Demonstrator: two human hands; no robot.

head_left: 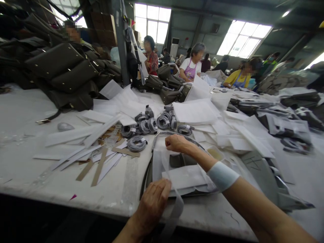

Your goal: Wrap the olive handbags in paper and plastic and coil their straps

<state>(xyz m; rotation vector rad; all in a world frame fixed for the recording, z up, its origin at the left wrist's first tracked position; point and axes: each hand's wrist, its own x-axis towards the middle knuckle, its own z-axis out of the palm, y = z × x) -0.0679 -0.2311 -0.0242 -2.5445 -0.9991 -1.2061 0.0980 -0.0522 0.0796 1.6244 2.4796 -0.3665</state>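
Note:
In the head view, a dark handbag (149, 173) lies flat at the table's front edge, with white foam sheets (188, 177) over it. My right hand (176, 143) is closed in a pinch above the bag's far part, on the upper end of a thin, translucent white strip (179, 204). The strip runs down past my left hand (157, 194) and hangs over the table edge. My left hand is at the bag's near left edge, fingers curled and pressed together beside the strip. What lies under its fingertips is hidden. A pale blue band (222, 176) wraps my right forearm.
Coiled grey straps (137, 144) lie beyond the bag. Cardboard and white strips (100, 167) are scattered to the left, near piled dark bags (60, 67). White foam sheets (197, 111) cover the table behind. Several people work farther back, one in a purple apron (191, 72).

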